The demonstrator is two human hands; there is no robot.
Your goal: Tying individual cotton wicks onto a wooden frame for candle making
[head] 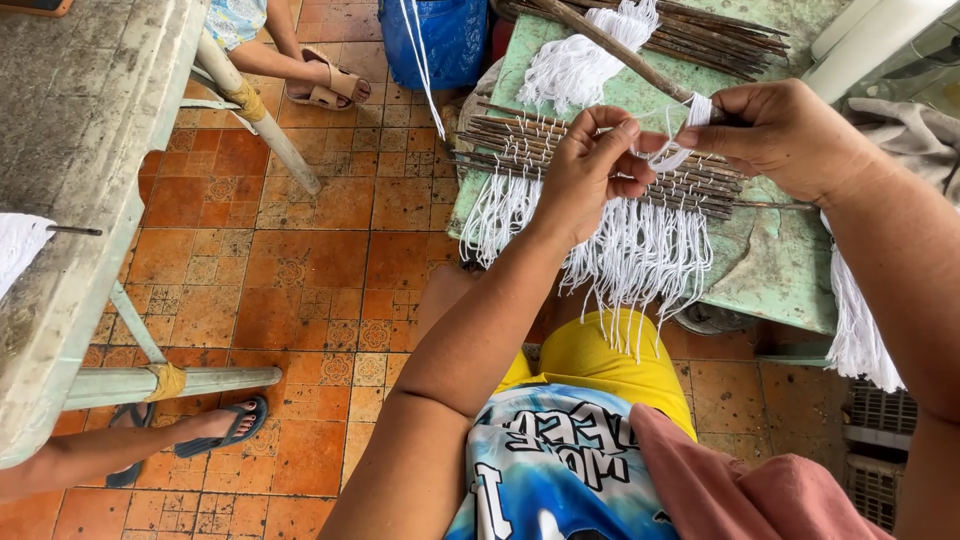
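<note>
While both hands meet above the work: each pinches the same soft white cotton string point(668, 150), which runs between them in a thin loop.
Left hand point(592, 165): grip closed to a fine pinch, thumb and forefinger tips pressed together on the string, the other fingers curled loosely under.
Right hand point(785, 135): grip closed, thumb and fingers clamped on a small flat wad of the string where it wraps a thin dark wooden stick point(610, 48); that stick slants up and away over the tabletop.
Where the string lies: held just above the row of thin dark brown sticks point(520, 140), between the two hands.
Row of sticks: slim, rough, straight twigs laid side by side and bound with white thread, with a limp fringe of white strands point(640, 255) hanging off the near edge.
Tabletop point(770, 260): worn pale green painted board, scuffed and blotchy, its surface flat.
Far bundle: more dark sticks point(715, 30) heaped loosely, with a fluffy white tuft point(575, 70) lying on them.
Right edge: another white tassel point(855, 330) hangs down.
Floor point(300, 240): glossy orange square tiles with faded patterns.
Other people: a sandalled foot point(330, 85) at the top, a foot in a dark flip-flop point(225, 425) lower left.
Left side: rough grey concrete bench point(70, 150).
</note>
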